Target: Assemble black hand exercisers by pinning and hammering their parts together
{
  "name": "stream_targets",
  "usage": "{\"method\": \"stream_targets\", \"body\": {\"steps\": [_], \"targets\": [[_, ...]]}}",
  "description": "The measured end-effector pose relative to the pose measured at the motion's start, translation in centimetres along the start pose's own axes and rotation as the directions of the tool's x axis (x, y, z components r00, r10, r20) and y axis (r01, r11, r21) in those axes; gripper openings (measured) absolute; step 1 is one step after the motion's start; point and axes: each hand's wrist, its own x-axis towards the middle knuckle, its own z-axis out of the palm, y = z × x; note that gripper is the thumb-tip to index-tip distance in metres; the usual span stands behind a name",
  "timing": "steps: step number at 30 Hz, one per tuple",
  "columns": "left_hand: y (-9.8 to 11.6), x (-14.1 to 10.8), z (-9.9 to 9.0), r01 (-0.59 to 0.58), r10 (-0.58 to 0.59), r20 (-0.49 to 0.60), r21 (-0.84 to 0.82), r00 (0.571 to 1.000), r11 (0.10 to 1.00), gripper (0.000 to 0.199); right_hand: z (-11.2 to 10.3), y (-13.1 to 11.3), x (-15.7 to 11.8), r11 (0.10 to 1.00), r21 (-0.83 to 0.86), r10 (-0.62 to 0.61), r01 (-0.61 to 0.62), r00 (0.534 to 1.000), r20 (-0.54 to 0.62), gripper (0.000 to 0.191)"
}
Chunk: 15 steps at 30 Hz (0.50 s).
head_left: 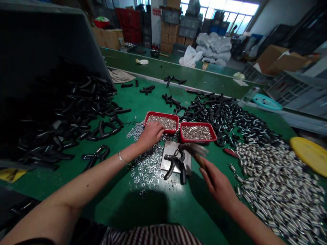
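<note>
Glaring far windows (227, 6), dark bin interior (38, 37), motion-blurred hammer head (195, 149)

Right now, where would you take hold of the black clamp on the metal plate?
Probably by the handles of the black clamp, coming from the near side: they splay that way, while the hammer crowds its far end.

I look through one head-worn camera, forward and down over the tabletop (139, 102), the left hand (151, 134) and right hand (217, 182) near, the windows (230, 6) far off.
</note>
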Motion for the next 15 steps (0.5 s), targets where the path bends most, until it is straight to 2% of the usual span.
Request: {"method": "stream_targets", "body": {"steps": [3,5,8,10,11,12,15], "targets": [[-3.0,4.4,-0.3,0.087,-0.114,0.095,0.249,0.989,0.965,0.023,0.4,0.7,-1.5,0.992,0.063,0.099,-0.109,0.984,0.149,0.043],[-4.3,6.3,0.0,0.106,-0.167,0.163,0.329,0.972,0.938,0.02,0.6,1.1,-2.4,0.957,0.157,0.218,-0.243,0.963,0.161,0.043],[-5.4,7.2,0.7,0.116,-0.19,0.189,0.346,0.963,0.931,0.016,0.8,2.1,-3.8,0.828,0.329,0.437,-0.454,0.89,0.128,0.049],[-5.6,7.0,1.1,0.117,-0.188,0.174,0.351,0.967,0.929,0.017,0.8,3.4,-4.5,0.762,0.355,0.526,-0.541,0.838,0.148,0.05],[-5.7,6.8,1.2,0.116,-0.181,0.158,0.351,0.971,0.929,0.019,0.6,4.3,-4.7,0.775,0.318,0.525,-0.547,0.836,0.159,0.048],[-5.6,6.6,1.2,0.116,-0.173,0.136,0.349,0.975,0.93,0.021,0.2,5.5,-4.5,0.817,0.25,0.496,-0.519,0.855,0.153,0.046],[-4.9,5.7,1.0,0.115,-0.146,0.068,0.34,0.987,0.934,0.027,-1.8,9.4,-2.7,0.948,0.0,0.317,-0.317,0.948,0.024,0.039]]}}
